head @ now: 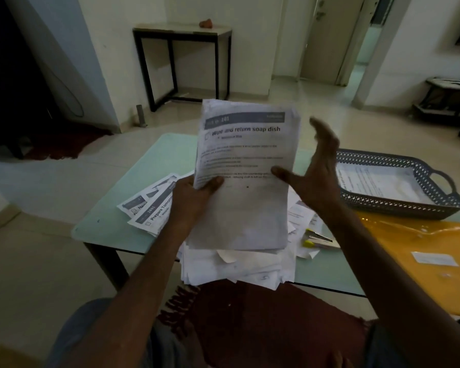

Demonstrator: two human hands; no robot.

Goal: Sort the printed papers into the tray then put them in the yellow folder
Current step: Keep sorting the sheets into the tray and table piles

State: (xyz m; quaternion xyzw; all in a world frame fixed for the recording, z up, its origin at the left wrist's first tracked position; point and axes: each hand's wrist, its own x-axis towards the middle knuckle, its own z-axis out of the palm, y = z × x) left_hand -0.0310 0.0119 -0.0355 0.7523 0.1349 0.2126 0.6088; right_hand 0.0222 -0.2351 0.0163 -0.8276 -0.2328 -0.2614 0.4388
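Lying nearest you, loose papers (237,266) heap on the table (112,197) beside the yellow folder (409,251). Above them your left hand (194,197) grips a sheaf of printed papers (246,168) upright; your right hand (319,168) is spread wide beside it. Beyond, the tray (398,205) holds a sheet (383,181).

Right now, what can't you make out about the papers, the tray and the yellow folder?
Head view:
Held stack: body text blurred; sheet count unclear.
Table pile: mostly hidden behind the held stack.
Tray sheet: print too small.
Yellow folder: cut off by right edge.
Yellow-tipped item: partly under papers, unidentifiable.
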